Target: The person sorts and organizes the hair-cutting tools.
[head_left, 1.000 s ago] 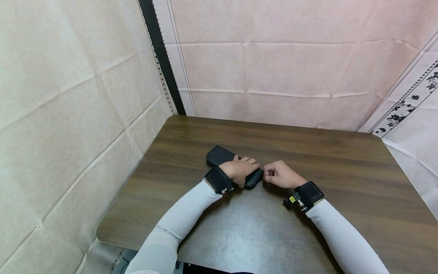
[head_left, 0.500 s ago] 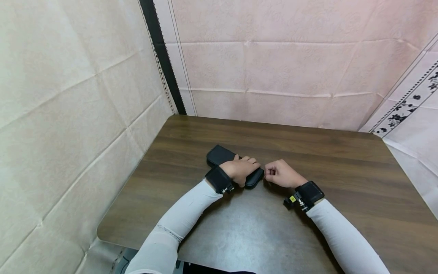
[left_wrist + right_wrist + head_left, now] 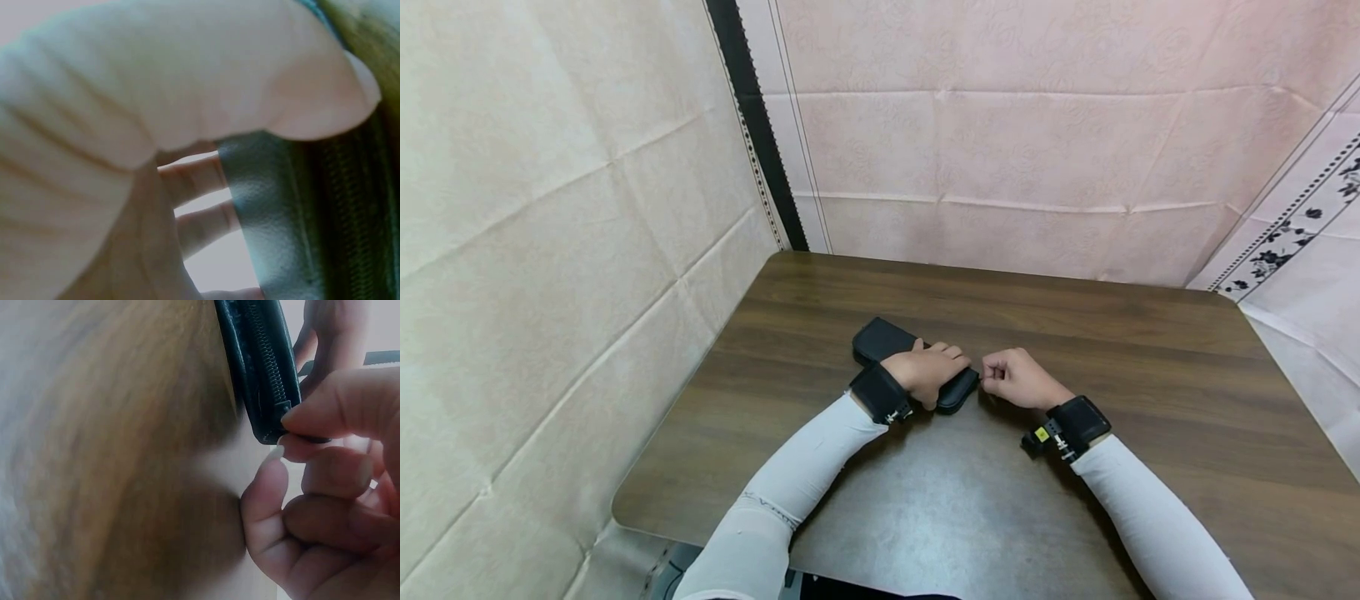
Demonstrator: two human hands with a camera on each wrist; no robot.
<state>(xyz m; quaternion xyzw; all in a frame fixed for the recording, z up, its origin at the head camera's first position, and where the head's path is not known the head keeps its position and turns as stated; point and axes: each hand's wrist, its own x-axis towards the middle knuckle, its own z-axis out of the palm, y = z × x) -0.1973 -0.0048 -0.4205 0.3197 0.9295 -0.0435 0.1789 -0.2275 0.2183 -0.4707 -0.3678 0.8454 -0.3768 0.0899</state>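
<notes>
A long black zip case [image 3: 883, 340] with rounded corners lies at a slant on the table. Across its right half lies my left hand [image 3: 925, 372], gripping it with the thumb on the near side and the fingers over the far side. In the left wrist view the thumb [image 3: 300, 81] reaches the edge beside the zipper [image 3: 347, 219]. At the case's right end my right hand [image 3: 1021, 382] pinches the zipper pull [image 3: 285, 409] between thumb and forefinger, its other fingers curled. The zipper teeth [image 3: 265, 353] along the visible side look closed. Fingertips partly hide the pull.
The brown wood-grain table [image 3: 1075, 325] has rounded corners, and its near edge runs close to my body. Pale cloth walls [image 3: 1015, 142] stand behind it and at the left. Black bands [image 3: 1078, 423] with small cameras sit on both wrists.
My right hand has shifted very slightly to the right at the case's end. The left hand and the case stay practically where they were.
</notes>
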